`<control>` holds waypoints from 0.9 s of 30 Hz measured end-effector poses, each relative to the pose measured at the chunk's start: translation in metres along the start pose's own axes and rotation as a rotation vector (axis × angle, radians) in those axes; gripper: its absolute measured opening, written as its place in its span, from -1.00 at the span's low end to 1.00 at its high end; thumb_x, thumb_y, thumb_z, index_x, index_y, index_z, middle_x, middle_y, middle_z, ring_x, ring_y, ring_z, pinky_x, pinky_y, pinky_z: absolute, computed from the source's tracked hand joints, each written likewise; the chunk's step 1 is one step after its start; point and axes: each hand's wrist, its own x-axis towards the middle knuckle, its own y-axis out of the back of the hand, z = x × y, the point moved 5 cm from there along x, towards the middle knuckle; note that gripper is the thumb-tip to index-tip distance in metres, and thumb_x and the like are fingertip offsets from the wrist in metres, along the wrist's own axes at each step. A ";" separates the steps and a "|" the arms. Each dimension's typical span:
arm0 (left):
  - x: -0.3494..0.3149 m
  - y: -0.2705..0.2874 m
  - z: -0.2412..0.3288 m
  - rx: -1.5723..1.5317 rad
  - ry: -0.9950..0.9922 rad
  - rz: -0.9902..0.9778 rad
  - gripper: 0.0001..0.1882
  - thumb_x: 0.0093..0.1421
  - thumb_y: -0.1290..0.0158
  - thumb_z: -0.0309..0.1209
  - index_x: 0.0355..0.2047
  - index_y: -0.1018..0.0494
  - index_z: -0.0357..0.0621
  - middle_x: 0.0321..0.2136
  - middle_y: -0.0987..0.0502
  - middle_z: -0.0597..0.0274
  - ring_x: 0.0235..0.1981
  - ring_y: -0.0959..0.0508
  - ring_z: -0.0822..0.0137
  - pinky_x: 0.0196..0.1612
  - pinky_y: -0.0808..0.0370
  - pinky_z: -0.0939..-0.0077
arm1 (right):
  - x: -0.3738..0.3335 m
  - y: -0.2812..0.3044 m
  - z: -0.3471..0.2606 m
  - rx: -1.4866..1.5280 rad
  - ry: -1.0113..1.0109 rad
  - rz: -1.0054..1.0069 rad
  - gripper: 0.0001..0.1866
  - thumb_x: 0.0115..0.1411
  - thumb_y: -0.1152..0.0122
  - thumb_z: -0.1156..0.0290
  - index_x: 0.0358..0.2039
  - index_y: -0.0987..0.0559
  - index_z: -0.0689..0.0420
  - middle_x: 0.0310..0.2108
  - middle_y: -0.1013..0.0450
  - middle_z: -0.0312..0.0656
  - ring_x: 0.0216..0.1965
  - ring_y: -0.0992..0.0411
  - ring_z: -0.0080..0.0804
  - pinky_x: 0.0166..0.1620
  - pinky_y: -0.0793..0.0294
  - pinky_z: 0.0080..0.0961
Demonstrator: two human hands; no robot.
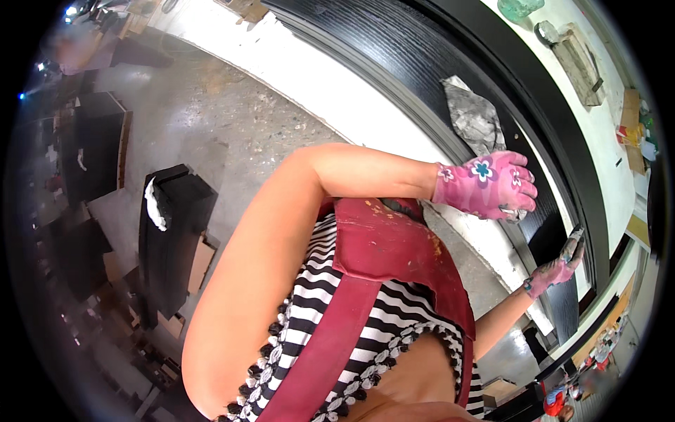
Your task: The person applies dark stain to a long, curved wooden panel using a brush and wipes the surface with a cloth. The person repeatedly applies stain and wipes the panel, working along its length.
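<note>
My left hand (pixel 487 186), in a pink flowered glove, is closed over a black wood-grained panel (pixel 394 53). A crumpled grey-smeared rag (pixel 475 116) runs out of the fist on its far side, and a whitish bit pokes out below the fingers. My right hand (pixel 559 269), in a matching glove with grey-stained fingertips, lies farther right along the panel. Its fingers are stretched out against the raised black edge strip (pixel 589 218), and I see nothing held in them.
The panel rests on a white bench (pixel 302 84). On the bench's far side are a greenish clear bag (pixel 519 8), a small round container (pixel 546 32) and a worn greyish block (pixel 578 63). Concrete floor (pixel 211 105) and a black piece (pixel 176 239) with white wrapping lie left.
</note>
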 end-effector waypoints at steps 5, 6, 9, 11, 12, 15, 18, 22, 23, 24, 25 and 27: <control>-0.033 0.058 -0.023 0.015 0.016 0.092 -0.60 0.05 -0.19 -0.24 -0.05 -0.52 0.14 -0.01 -0.54 0.36 0.07 -0.50 0.23 0.36 -0.01 -0.05 | -0.001 0.005 0.002 -0.019 0.021 0.053 -0.53 0.30 -0.10 0.39 0.11 -0.35 0.47 0.07 -0.40 0.12 0.10 -0.39 -0.23 0.23 -0.32 -0.40; -0.040 0.075 -0.032 0.070 0.065 0.093 -0.60 0.04 -0.20 -0.25 -0.05 -0.53 0.16 -0.01 -0.55 0.37 0.08 -0.50 0.23 0.37 0.03 -0.04 | 0.000 0.003 0.002 0.059 0.025 0.022 -0.52 0.30 -0.09 0.39 0.11 -0.34 0.49 0.07 -0.39 0.14 0.10 -0.40 -0.22 0.23 -0.33 -0.40; -0.072 0.136 -0.060 0.185 0.210 0.100 -0.60 0.03 -0.21 -0.30 -0.06 -0.56 0.17 -0.01 -0.56 0.37 0.09 -0.50 0.24 0.39 0.09 0.03 | 0.001 0.008 0.003 -0.045 -0.012 0.082 -0.51 0.31 -0.09 0.40 0.11 -0.32 0.52 0.06 -0.40 0.18 0.09 -0.41 -0.18 0.23 -0.34 -0.40; -0.095 0.177 -0.078 0.367 0.240 0.110 -0.62 0.03 -0.22 -0.32 -0.07 -0.57 0.10 -0.04 -0.58 0.35 0.07 -0.51 0.21 0.39 0.11 0.11 | 0.002 0.009 0.003 0.037 0.008 0.039 -0.52 0.30 -0.10 0.38 0.11 -0.35 0.49 0.07 -0.40 0.15 0.08 -0.42 -0.18 0.22 -0.36 -0.41; -0.105 0.195 -0.084 0.502 0.205 0.162 -0.63 0.04 -0.21 -0.27 -0.09 -0.56 0.08 -0.14 -0.60 0.37 -0.02 -0.55 0.26 0.33 -0.07 0.17 | 0.003 0.012 0.003 -0.028 0.019 0.069 -0.52 0.30 -0.11 0.37 0.10 -0.36 0.49 0.07 -0.41 0.14 0.08 -0.42 -0.19 0.22 -0.36 -0.41; -0.141 0.241 -0.112 0.518 0.358 0.203 -0.54 0.19 -0.03 -0.04 -0.04 -0.54 -0.06 0.02 -0.53 0.16 0.19 -0.39 0.20 0.35 0.00 0.25 | 0.005 0.016 0.003 -0.157 0.000 0.097 -0.50 0.29 -0.14 0.27 0.08 -0.42 0.41 0.06 -0.43 0.08 0.08 -0.43 -0.21 0.21 -0.37 -0.40; -0.173 0.291 -0.148 0.468 0.451 0.307 -0.48 0.15 -0.02 0.07 -0.08 -0.57 -0.03 0.01 -0.54 0.21 0.21 -0.36 0.15 0.39 0.16 0.13 | 0.006 0.015 -0.002 -0.155 -0.014 0.101 -0.49 0.27 -0.17 0.18 0.06 -0.47 0.35 0.05 -0.45 0.03 0.05 -0.44 -0.24 0.18 -0.39 -0.40; -0.235 0.341 -0.190 0.500 0.569 0.474 -0.57 0.15 -0.07 -0.10 -0.06 -0.54 -0.06 -0.04 -0.57 0.18 0.17 -0.40 0.15 0.33 0.01 0.17 | 0.006 0.012 -0.011 -0.296 -0.042 0.109 -0.51 0.29 -0.12 0.35 0.09 -0.37 0.50 0.04 -0.44 0.12 0.07 -0.44 -0.21 0.20 -0.38 -0.43; -0.249 0.356 -0.201 0.566 0.602 0.522 -0.58 0.14 -0.09 -0.17 -0.04 -0.53 -0.08 -0.07 -0.58 0.14 0.10 -0.46 0.15 0.28 -0.16 0.20 | 0.006 0.011 -0.012 -0.306 -0.048 0.104 -0.51 0.29 -0.12 0.36 0.09 -0.37 0.49 0.04 -0.44 0.12 0.06 -0.44 -0.22 0.19 -0.38 -0.43; -0.266 0.372 -0.215 0.479 0.722 0.640 -0.61 0.15 -0.09 -0.26 -0.03 -0.52 -0.10 -0.11 -0.59 0.11 -0.04 -0.52 0.18 0.11 -0.32 0.27 | 0.006 0.011 -0.012 -0.294 -0.043 0.100 -0.51 0.29 -0.13 0.36 0.09 -0.38 0.49 0.04 -0.44 0.12 0.05 -0.45 -0.23 0.19 -0.39 -0.43; -0.282 0.387 -0.224 0.386 0.839 0.754 -0.63 0.16 -0.09 -0.35 -0.01 -0.50 -0.12 -0.16 -0.60 0.09 -0.18 -0.58 0.22 -0.07 -0.48 0.34 | 0.006 0.011 -0.011 -0.283 -0.040 0.097 -0.52 0.29 -0.13 0.36 0.09 -0.38 0.48 0.04 -0.43 0.12 0.05 -0.45 -0.23 0.18 -0.39 -0.43; -0.292 0.416 -0.219 0.871 1.083 0.589 -0.68 0.17 -0.05 -0.46 -0.04 -0.49 -0.18 -0.28 -0.60 0.12 -0.42 -0.55 0.33 -0.38 -0.50 0.48 | 0.007 0.011 -0.008 -0.175 -0.029 0.088 -0.52 0.29 -0.13 0.36 0.09 -0.38 0.47 0.04 -0.44 0.11 0.04 -0.46 -0.24 0.16 -0.40 -0.43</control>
